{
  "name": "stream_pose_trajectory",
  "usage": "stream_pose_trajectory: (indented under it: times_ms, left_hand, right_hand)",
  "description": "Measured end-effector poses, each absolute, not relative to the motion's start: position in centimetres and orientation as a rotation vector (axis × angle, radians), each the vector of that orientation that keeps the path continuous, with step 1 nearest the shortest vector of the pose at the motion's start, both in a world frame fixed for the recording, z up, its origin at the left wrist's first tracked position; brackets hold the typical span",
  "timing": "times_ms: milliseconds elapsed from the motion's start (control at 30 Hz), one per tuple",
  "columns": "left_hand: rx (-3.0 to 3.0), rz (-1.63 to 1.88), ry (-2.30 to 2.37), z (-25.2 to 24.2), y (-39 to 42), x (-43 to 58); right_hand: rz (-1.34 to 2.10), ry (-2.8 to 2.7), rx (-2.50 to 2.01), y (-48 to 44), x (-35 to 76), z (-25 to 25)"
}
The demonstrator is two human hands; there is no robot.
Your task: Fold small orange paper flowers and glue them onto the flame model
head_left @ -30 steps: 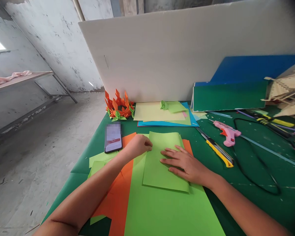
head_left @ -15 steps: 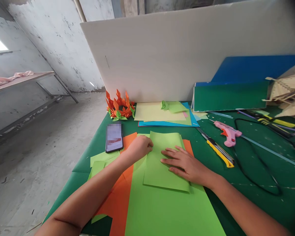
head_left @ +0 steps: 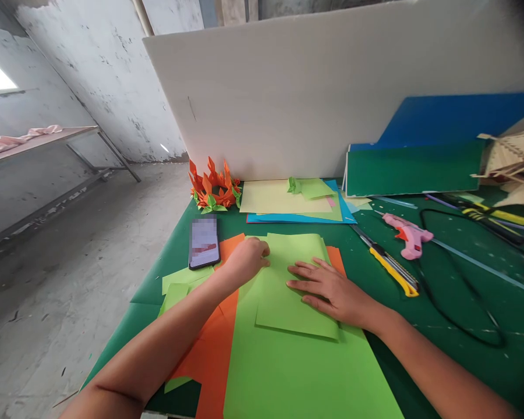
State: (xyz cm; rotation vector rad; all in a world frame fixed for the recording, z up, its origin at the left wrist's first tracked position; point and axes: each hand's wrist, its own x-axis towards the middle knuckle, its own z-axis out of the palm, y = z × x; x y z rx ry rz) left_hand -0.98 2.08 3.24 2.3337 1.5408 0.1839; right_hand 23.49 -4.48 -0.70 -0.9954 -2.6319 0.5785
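Observation:
A folded light-green sheet of paper [head_left: 283,308] lies on a larger green sheet [head_left: 305,378]. My right hand [head_left: 327,288] rests flat on the folded sheet, fingers spread. At that sheet's upper left edge, my left hand [head_left: 248,259] is closed, thumb and fingertips pinching the paper's edge. Its inner fingers are partly hidden. Beneath the green sheets, orange paper [head_left: 213,355] sticks out on the left and at the upper right. Smaller green pieces [head_left: 174,294] lie beside my left forearm.
A phone [head_left: 204,243] lies left of my hands, below an orange and green folded-paper piece [head_left: 213,189]. Coloured sheets [head_left: 266,198] are stacked at the back. On the right are a yellow utility knife [head_left: 393,270] and a pink glue gun [head_left: 408,235] with its black cord.
The view has shifted very slightly. Fingers of my left hand have moved a little at the paper's edge; my right hand stays flat in place.

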Motion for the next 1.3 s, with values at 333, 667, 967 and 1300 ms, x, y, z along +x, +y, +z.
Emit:
stream_pose_trajectory:
  times_ms: [333,667,967,1300]
  left_hand:
    - [2.418,0.189,1.421,3.1,1.6,-1.1]
    - [2.416,0.152,1.272,3.7,1.9,-1.2]
    - [2.246,0.190,1.134,3.9,2.1,-1.9]
    - [2.277,0.019,0.980,5.3,1.7,-3.2]
  right_hand:
    - [0.595,-2.622,-1.000,-4.6,23.4,-0.5]
    - [0.586,-2.646,-1.001,-4.5,23.5,-0.8]
    - [0.550,-2.624,-0.984,-4.7,23.4,-0.7]
    - [0.538,-2.620,-0.983,-4.7,23.4,-0.8]
